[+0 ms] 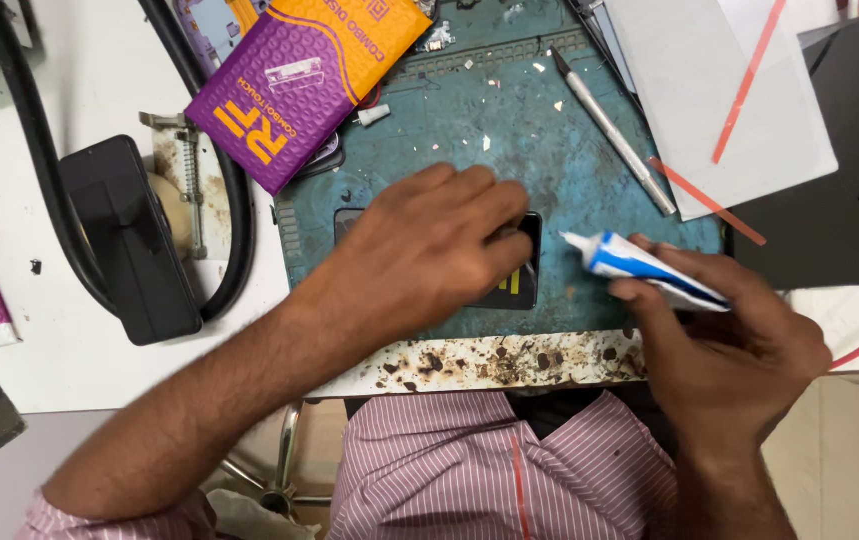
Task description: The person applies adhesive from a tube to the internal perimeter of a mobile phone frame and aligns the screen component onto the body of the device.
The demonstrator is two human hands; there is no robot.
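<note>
Two bare hands work over a worn teal mat [510, 130] at the table's near edge. We see the left hand [430, 250] pressed flat, fingers spread, over a dark phone [516, 285] lying on the mat, seemingly to pin it steady. Just beside it, the right hand [725, 335] pinches a small white-and-blue tube [640, 268], nozzle aimed toward the phone. A metal craft knife [615, 130] and a purple-and-orange packet [310, 80] lie further back, within reach.
</note>
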